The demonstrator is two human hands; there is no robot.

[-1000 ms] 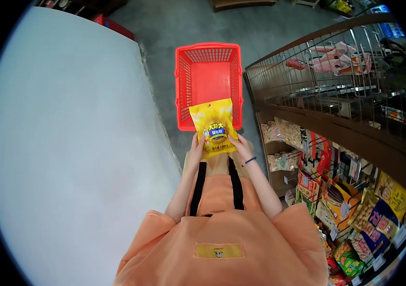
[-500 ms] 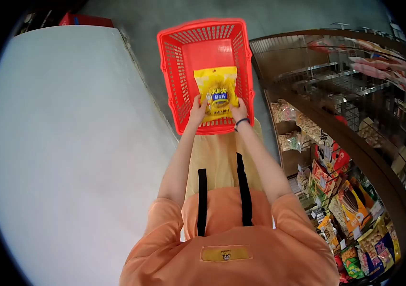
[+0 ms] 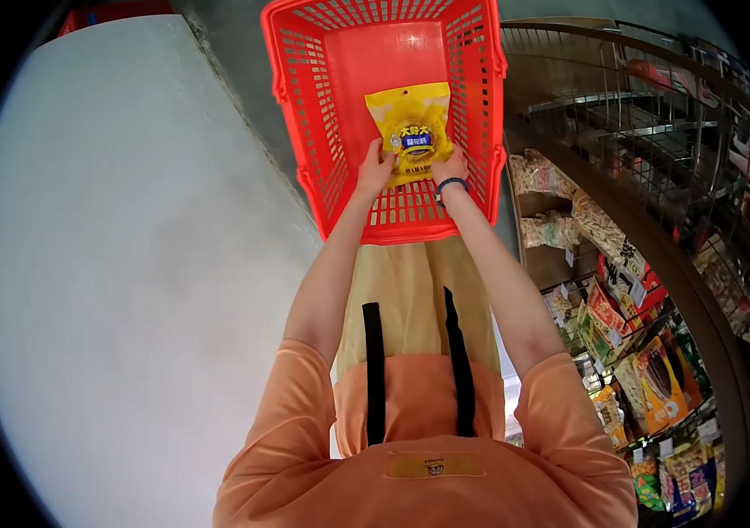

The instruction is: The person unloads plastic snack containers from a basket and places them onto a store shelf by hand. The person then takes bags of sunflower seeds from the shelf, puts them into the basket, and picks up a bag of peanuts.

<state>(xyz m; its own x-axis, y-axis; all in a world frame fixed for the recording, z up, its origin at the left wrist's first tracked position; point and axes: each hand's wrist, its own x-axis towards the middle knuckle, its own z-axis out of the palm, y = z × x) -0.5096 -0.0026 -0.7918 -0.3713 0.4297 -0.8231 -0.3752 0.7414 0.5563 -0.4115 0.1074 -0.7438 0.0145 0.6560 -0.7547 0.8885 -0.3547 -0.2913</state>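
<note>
A yellow snack bag (image 3: 414, 114) with blue and dark printing lies inside the red shopping basket (image 3: 382, 236), front side up. My left hand (image 3: 375, 170) closes on the bag's lower left edge, the thumb towards its front. At the lower right edge, my right hand (image 3: 452, 167) grips the bag, a dark band around the wrist. Both forearms reach over the basket's near rim. Some fingertips are hidden by the bag, and I cannot tell whether it rests fully on the basket floor.
To the left stretches a large pale, smooth surface (image 3: 146, 264). On the right, a curved dark shelf rim (image 3: 657, 238) borders racks with several packaged snacks (image 3: 661, 383). Wire racks (image 3: 657, 132) stand farther back. A grey floor strip (image 3: 252, 79) runs beside the basket.
The basket appears larger and higher in view. The bag has shifted up and slightly right with both hands. The shelves on the right have shifted in view as well.
</note>
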